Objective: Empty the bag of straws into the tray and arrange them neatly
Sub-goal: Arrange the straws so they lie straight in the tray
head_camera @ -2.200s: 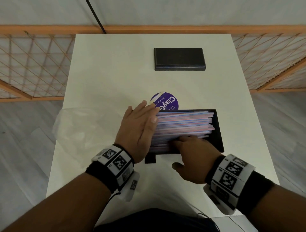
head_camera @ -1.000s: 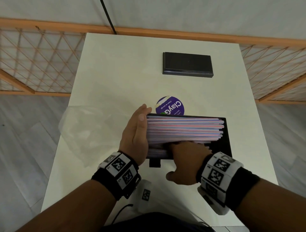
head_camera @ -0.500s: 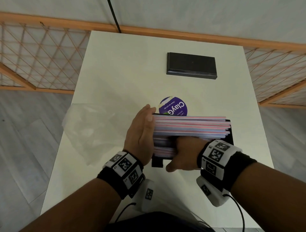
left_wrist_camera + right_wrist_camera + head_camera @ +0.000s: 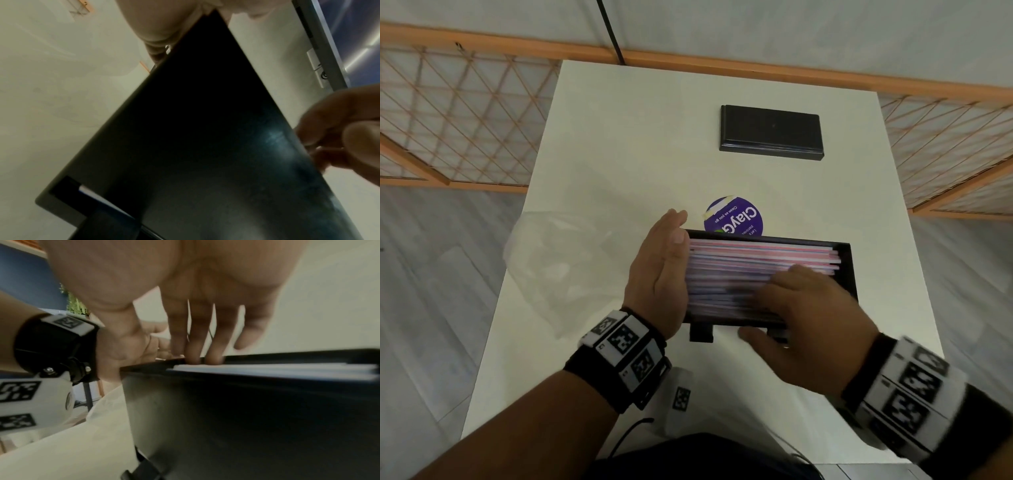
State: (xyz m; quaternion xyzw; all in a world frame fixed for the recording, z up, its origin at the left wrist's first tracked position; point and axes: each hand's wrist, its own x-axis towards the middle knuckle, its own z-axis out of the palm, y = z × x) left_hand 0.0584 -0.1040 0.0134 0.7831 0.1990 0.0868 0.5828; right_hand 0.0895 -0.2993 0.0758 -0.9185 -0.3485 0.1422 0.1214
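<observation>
White tabletop (image 4: pixel 619 144): straws (image 4: pixel 756 260) fill the tray (image 4: pixel 847 270). Left hand (image 4: pixel 659 274), flat, squares their ends; right hand (image 4: pixel 811 315), fingers loose, smooths. Next, level stragglers.

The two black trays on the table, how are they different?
The near tray is full of pink, white and blue straws; the far tray shows none and looks turned bottom up. The left hand and right hand touch the near tray's load; nobody touches the far tray. The near tray covers part of the purple sticker; the far tray lies apart from it. Both are black, rectangular, and on the white table.
</observation>
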